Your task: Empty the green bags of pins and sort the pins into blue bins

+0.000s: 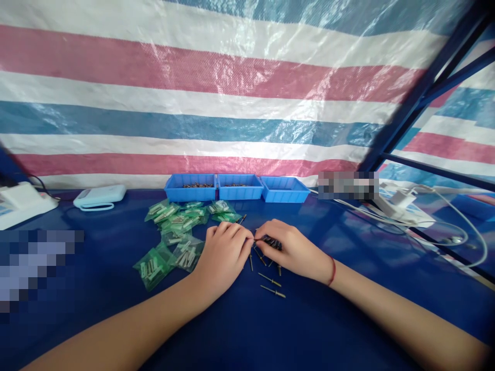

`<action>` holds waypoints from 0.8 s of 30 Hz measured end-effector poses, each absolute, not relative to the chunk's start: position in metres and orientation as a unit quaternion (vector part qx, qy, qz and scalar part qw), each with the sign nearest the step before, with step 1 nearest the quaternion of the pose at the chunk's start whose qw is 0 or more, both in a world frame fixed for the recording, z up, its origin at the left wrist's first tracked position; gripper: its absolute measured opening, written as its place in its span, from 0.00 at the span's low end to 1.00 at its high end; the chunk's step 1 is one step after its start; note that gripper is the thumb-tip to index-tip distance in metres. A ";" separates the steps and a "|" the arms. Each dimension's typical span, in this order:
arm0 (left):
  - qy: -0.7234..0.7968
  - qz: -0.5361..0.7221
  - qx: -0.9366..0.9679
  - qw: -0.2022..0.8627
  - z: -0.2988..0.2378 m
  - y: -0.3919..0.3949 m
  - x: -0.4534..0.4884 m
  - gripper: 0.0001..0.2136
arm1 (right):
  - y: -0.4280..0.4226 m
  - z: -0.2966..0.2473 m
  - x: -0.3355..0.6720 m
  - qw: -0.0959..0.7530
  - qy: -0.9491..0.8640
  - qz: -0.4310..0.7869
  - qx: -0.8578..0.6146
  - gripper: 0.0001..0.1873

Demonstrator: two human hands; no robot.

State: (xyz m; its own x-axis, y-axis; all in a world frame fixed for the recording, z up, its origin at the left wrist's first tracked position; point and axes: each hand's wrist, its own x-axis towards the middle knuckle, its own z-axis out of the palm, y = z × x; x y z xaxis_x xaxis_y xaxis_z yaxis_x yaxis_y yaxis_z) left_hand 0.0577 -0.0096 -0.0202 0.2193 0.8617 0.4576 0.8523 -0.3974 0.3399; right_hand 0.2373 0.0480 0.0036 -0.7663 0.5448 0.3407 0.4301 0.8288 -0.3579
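Observation:
Both hands rest on the blue table, fingertips meeting in the middle. My left hand [224, 252] is closed in a pinch on a small metal rivet held toward the right hand. My right hand [288, 250] is curled round a bundle of dark rivets [270, 241]. Several loose rivets [273, 286] lie on the table just below and between the hands. A heap of small green plastic bags [176, 237] filled with rivets lies left of my left hand.
Three blue plastic bins [240, 188] stand in a row at the back, two holding small parts. A white scale [99, 197] and a white device [21, 203] sit at the left. White cables and a charger [402, 203] run along the right. A striped tarp hangs behind.

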 end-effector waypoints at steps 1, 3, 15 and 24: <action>0.547 0.310 0.778 0.012 -0.020 -0.010 0.058 0.09 | 0.047 0.004 0.237 0.235 -0.924 0.136 -0.269 0.05; 0.542 0.331 0.772 0.020 -0.019 -0.009 0.057 0.07 | 0.046 0.005 0.236 0.260 -0.911 0.155 -0.280 0.05; 0.532 0.414 0.736 0.058 -0.019 -0.007 0.055 0.02 | 0.053 0.002 0.235 0.317 -0.811 0.367 -0.327 0.09; 0.528 0.435 0.726 0.063 -0.016 -0.007 0.054 0.03 | 0.052 0.006 0.235 0.364 -0.729 0.464 -0.347 0.11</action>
State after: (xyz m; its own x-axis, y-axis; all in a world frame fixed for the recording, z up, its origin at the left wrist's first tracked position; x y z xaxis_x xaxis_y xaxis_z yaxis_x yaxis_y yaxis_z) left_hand 0.0545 -0.0068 -0.0162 0.0631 0.8221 0.5659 0.7126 -0.4341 0.5511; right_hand 0.2346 0.0522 0.0057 -0.4943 0.8438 0.2089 0.1684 0.3287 -0.9293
